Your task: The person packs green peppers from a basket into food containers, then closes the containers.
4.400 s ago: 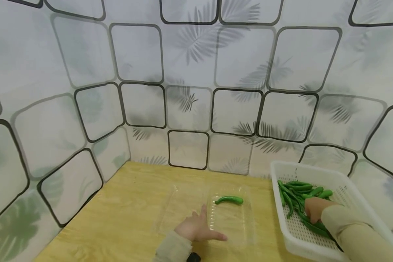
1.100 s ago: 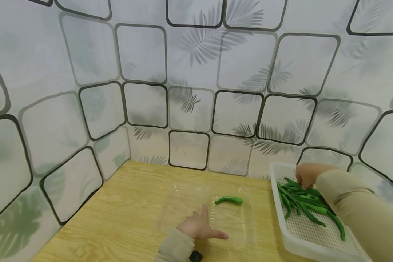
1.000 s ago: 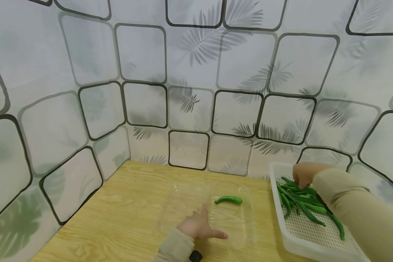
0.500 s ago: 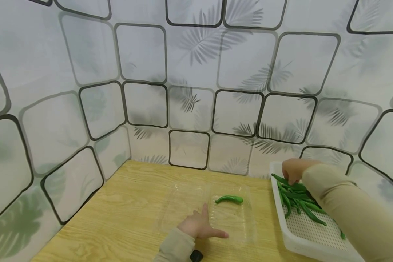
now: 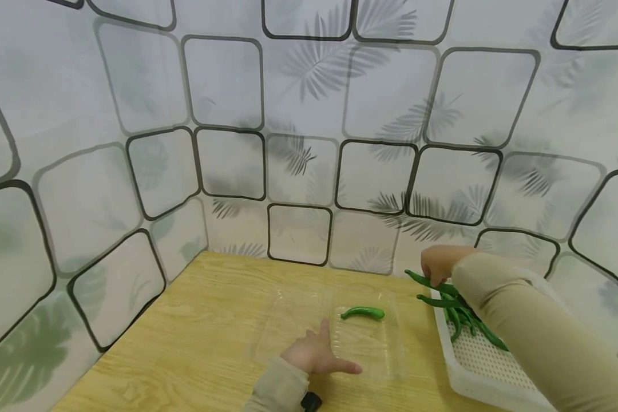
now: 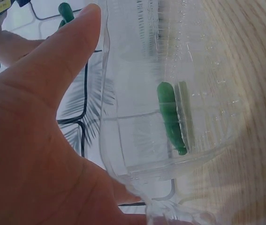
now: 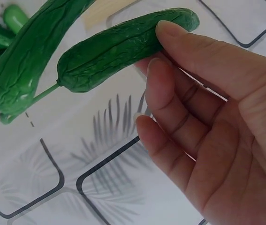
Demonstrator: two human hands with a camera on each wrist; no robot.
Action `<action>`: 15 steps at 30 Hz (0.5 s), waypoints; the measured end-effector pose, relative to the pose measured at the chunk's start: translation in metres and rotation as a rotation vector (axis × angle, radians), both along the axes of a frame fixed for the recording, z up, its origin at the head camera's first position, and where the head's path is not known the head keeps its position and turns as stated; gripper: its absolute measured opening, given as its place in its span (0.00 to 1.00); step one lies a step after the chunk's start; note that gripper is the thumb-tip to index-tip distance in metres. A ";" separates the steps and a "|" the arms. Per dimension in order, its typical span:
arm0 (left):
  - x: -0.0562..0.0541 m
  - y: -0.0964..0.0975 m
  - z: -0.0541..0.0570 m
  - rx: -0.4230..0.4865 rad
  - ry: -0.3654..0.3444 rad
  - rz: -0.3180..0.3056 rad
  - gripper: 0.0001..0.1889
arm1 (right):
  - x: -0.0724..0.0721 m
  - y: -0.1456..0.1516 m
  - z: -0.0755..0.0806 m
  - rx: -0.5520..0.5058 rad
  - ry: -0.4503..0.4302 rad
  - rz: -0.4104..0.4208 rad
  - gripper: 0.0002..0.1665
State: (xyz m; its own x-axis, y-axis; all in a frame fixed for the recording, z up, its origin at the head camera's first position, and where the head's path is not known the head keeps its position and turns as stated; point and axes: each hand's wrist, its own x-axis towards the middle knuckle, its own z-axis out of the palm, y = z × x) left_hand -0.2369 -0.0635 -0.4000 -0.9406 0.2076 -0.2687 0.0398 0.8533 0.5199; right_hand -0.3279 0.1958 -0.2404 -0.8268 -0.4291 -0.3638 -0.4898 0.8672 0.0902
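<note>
My right hand point(image 5: 442, 263) pinches a green chili pepper point(image 7: 109, 54) between thumb and fingers, above the left rim of the white basket. A second green pepper point(image 7: 29, 61) hangs just beside the held one, at its stem end. My left hand point(image 5: 311, 355) is spread at the near side of a clear plastic clamshell box point(image 5: 360, 352), index finger and thumb straight along its edges. The box lies with its lid folded out to the left. One curved green pepper point(image 5: 363, 312) lies in the box's right half, toward the back.
The white perforated basket point(image 5: 460, 377) stands at the right, several green peppers point(image 5: 455, 326) heaped in its left part; my right sleeve hides much of it. A patterned wall covering point(image 5: 298, 171) closes off the back and left of the wooden table point(image 5: 185, 343).
My right hand has moved from inside the basket, up and left to its rim, bringing the pepper and the second one beside it. The left hand stays at the box.
</note>
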 end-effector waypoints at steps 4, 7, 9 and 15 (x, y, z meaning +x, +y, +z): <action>0.000 0.001 0.001 -0.013 -0.002 0.002 0.63 | -0.001 -0.013 0.000 0.000 -0.003 0.016 0.14; 0.000 0.001 0.002 -0.018 -0.002 0.007 0.63 | -0.002 -0.024 -0.003 -0.012 -0.016 0.015 0.15; 0.000 0.000 0.002 -0.018 0.001 0.008 0.63 | -0.003 -0.030 -0.005 -0.021 -0.021 0.006 0.13; 0.001 -0.001 0.003 -0.024 0.015 0.008 0.63 | -0.003 -0.050 -0.011 -0.037 -0.027 -0.005 0.06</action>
